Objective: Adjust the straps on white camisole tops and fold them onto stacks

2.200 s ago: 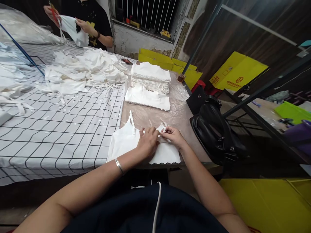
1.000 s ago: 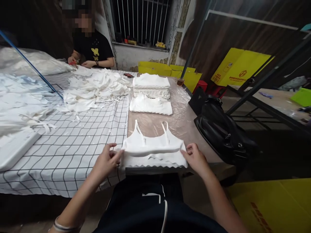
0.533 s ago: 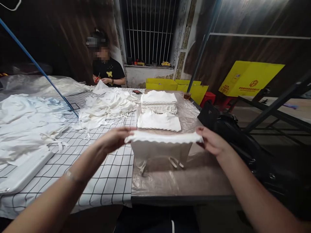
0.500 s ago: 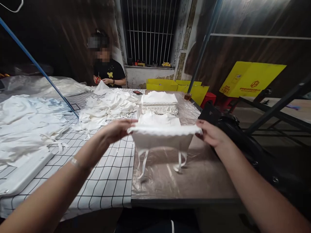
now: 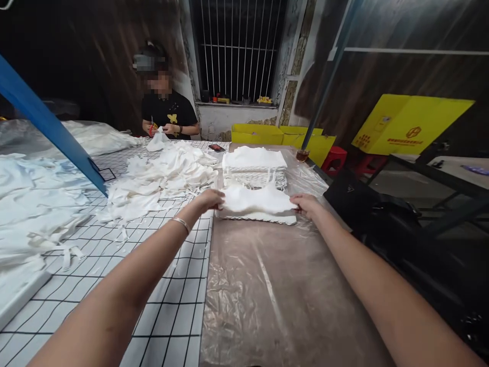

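Observation:
Both my arms reach forward over the table. My left hand [image 5: 209, 199] pinches the left edge of a folded white camisole top [image 5: 256, 202], and my right hand [image 5: 308, 204] pinches its right edge. The garment rests on a low stack of folded white tops [image 5: 263, 219] with scalloped hems. Just behind it stands a taller stack of folded tops [image 5: 254, 165]. All of this lies on clear plastic sheeting [image 5: 278, 290] over the brown table.
A loose heap of white tops [image 5: 160, 176] lies on the black-grid white cloth [image 5: 168, 300] to the left. A person in a black shirt [image 5: 168, 113] sits at the far end handling a garment. A black bag [image 5: 385, 219] sits at the right; yellow boxes [image 5: 410, 125] stand behind.
I folded the top at the table's near edge, lifted it by both ends with straps dangling, and carried it forward. It now rests on the low stack ahead.

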Demonstrator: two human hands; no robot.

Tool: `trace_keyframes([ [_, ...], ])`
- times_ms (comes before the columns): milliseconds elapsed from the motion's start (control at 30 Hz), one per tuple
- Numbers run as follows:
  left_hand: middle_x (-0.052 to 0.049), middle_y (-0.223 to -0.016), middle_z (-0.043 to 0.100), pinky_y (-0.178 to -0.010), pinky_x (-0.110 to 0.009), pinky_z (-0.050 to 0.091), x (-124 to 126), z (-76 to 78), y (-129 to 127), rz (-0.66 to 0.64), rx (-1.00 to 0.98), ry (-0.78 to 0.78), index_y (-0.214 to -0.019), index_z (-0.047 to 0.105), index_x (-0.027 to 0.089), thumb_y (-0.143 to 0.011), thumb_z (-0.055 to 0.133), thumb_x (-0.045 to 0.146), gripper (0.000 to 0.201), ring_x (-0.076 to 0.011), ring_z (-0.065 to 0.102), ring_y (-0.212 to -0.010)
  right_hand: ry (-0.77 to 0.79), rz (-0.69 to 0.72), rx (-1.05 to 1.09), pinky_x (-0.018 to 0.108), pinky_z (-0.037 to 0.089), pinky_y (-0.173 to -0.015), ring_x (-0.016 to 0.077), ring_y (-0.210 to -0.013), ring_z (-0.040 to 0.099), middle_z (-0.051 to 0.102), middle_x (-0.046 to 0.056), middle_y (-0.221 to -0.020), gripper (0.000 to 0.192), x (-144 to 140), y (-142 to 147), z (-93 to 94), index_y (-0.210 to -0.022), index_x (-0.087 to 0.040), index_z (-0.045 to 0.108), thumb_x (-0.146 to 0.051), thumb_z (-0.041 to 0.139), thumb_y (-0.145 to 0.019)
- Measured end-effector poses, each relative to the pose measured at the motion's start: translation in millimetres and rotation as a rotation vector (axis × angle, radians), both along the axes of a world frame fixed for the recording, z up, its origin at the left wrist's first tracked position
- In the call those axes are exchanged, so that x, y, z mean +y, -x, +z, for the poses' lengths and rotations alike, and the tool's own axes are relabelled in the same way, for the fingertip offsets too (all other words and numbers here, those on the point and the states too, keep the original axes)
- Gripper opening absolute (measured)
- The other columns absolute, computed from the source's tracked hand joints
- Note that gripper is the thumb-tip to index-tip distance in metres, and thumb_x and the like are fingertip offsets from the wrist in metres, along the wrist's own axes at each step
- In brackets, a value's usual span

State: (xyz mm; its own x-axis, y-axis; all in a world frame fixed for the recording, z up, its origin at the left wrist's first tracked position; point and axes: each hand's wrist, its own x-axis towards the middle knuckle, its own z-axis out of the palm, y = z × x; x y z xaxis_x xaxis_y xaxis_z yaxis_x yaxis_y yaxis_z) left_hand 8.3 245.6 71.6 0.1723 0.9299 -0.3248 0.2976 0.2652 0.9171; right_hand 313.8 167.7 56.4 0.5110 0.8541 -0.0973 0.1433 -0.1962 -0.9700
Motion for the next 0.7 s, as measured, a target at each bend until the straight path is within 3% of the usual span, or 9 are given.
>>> trace_keyframes([
  [100,0.000,-0.055,0.056,-0.049,-0.025,0.050,-7.6,-32.8,-1.9,-0.026,0.107,0.001,-0.114,0.064,0.004,-0.073,0.063,-0.005,0.042,-0.0114,0.054,-0.043,0.172,-0.064,-0.094,0.020,0.030,-0.039,0.0091,-0.038,0.042,0.048,-0.005,-0.047,0.028,-11.8,-2.3,-32.1,-0.060,-0.018,0.048,-0.008,0.075,-0.064],
  [233,-0.005,-0.072,0.063,-0.059,-0.029,0.054,-4.3,-41.3,-0.9,-0.052,0.274,-0.085,-0.118,0.064,0.010,-0.073,0.063,-0.001,0.047,-0.0185,0.065,-0.060,0.226,-0.078,-0.223,0.022,0.032,-0.047,0.0105,-0.046,0.044,0.049,-0.005,-0.052,0.027,-21.7,-12.0,-40.5,-0.061,-0.019,0.050,-0.013,0.077,-0.062],
  [333,-0.012,-0.107,0.064,-0.081,-0.035,0.054,-2.9,-40.2,-3.8,-0.055,0.397,-0.208,-0.108,0.069,0.014,-0.072,0.063,0.003,0.038,-0.0278,0.068,-0.094,0.153,-0.070,-0.577,0.027,0.037,-0.059,0.0177,-0.066,0.054,0.059,0.001,-0.068,0.023,-24.1,-12.1,-41.6,-0.067,-0.019,0.057,-0.019,0.080,-0.061],
  [433,-0.012,-0.130,0.054,-0.101,-0.038,0.045,-0.4,-36.1,-13.2,-0.066,0.581,-0.437,-0.110,0.067,0.019,-0.081,0.058,0.012,0.031,-0.0308,0.055,-0.120,-0.043,0.002,-1.054,0.033,0.038,-0.074,0.0254,-0.091,0.055,0.065,0.008,-0.098,0.017,-20.9,-2.1,-47.3,-0.087,-0.021,0.065,-0.026,0.074,-0.073],
  [533,-0.016,-0.132,0.053,-0.096,-0.041,0.047,15.0,-26.1,-25.7,-0.165,0.936,-0.589,-0.126,0.058,0.019,-0.086,0.056,0.027,0.041,-0.0316,0.056,-0.119,-0.113,0.084,-1.209,0.036,0.036,-0.079,0.0268,-0.096,0.054,0.064,0.010,-0.108,0.016,-14.6,10.2,-56.8,-0.095,-0.022,0.067,-0.027,0.069,-0.080],
  [600,-0.018,-0.127,0.058,-0.090,-0.039,0.049,33.8,-16.8,-33.1,-0.252,1.073,-0.534,-0.123,0.060,0.017,-0.082,0.061,0.028,0.043,-0.0317,0.060,-0.113,-0.122,0.111,-1.233,0.036,0.035,-0.079,0.0263,-0.095,0.054,0.065,0.009,-0.107,0.015,-11.7,14.8,-64.2,-0.095,-0.022,0.067,-0.027,0.069,-0.081],
  [700,-0.020,-0.114,0.066,-0.085,-0.035,0.050,65.6,-2.9,-41.2,-0.326,1.098,-0.442,-0.110,0.067,0.013,-0.075,0.066,0.019,0.036,-0.0317,0.064,-0.107,-0.168,0.147,-1.241,0.036,0.034,-0.080,0.0247,-0.093,0.054,0.066,0.007,-0.103,0.011,-11.2,16.0,-74.0,-0.094,-0.023,0.067,-0.026,0.066,-0.083],
])
